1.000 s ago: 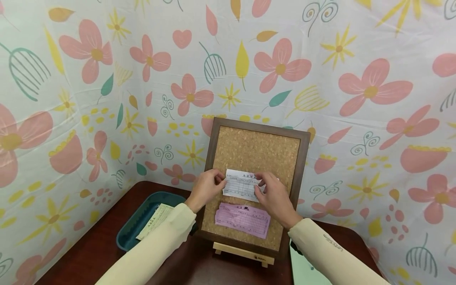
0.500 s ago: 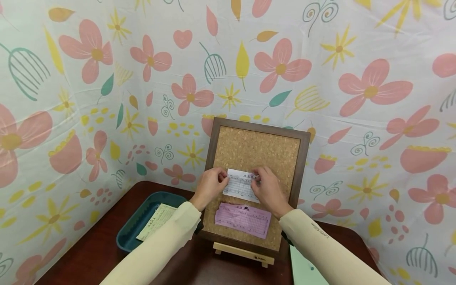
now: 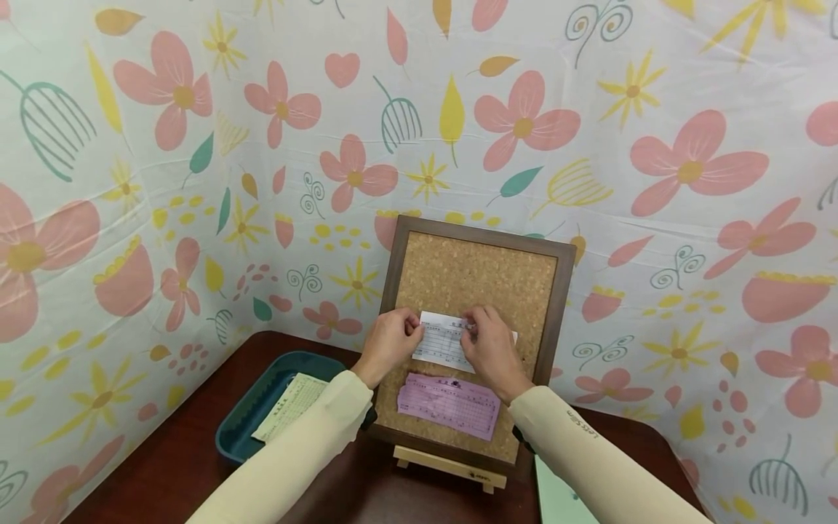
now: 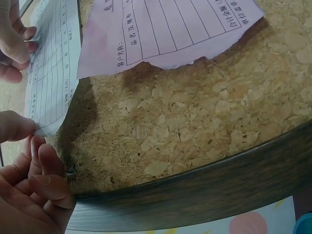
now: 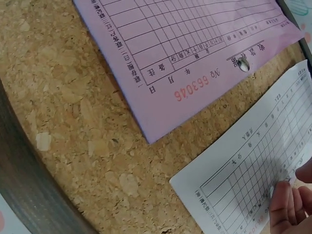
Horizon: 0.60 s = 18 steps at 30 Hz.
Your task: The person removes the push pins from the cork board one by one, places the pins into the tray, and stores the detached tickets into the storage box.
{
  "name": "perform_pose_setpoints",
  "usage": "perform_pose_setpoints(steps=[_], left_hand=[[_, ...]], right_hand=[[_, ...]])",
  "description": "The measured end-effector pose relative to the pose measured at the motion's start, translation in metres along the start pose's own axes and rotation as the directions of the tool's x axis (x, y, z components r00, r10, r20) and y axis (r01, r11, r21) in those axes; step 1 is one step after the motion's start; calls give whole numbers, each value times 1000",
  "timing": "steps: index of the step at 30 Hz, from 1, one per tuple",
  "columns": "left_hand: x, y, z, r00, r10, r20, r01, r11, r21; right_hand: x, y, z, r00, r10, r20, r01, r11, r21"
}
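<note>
A white receipt slip with a printed table lies against the cork board. My left hand pinches its left edge; in the left wrist view the thumb and forefinger meet at the slip's corner. My right hand is over the slip's upper middle, thumb and fingers drawn together. A small shiny thing, seemingly a pushpin, shows at its fingertips, mostly hidden. Below hangs a purple receipt with a torn left edge, held at its top by a silver pushpin.
The brown-framed board leans on a small wooden easel on a dark red table. To the left stands a blue-green tray with a pale yellow-green slip. A light green sheet lies at right. Flowered cloth hangs behind.
My right hand has shifted slightly left across the white slip, its fingertips now closer together. My left hand stays at the slip's left edge. The head view has shifted a little.
</note>
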State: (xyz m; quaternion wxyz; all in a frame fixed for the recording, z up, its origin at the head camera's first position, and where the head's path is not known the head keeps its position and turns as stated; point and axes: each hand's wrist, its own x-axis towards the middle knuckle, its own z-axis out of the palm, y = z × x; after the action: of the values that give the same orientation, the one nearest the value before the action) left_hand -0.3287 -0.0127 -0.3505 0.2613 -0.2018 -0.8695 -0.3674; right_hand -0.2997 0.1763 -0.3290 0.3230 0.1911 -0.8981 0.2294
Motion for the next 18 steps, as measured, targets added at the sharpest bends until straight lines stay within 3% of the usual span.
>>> perform_pose_setpoints(steps=[18], left_hand=[[0, -3, 3, 1000, 4, 2, -4, 1000, 2]], right_hand=[[9, -5, 6, 995, 99, -16, -100, 991, -86]])
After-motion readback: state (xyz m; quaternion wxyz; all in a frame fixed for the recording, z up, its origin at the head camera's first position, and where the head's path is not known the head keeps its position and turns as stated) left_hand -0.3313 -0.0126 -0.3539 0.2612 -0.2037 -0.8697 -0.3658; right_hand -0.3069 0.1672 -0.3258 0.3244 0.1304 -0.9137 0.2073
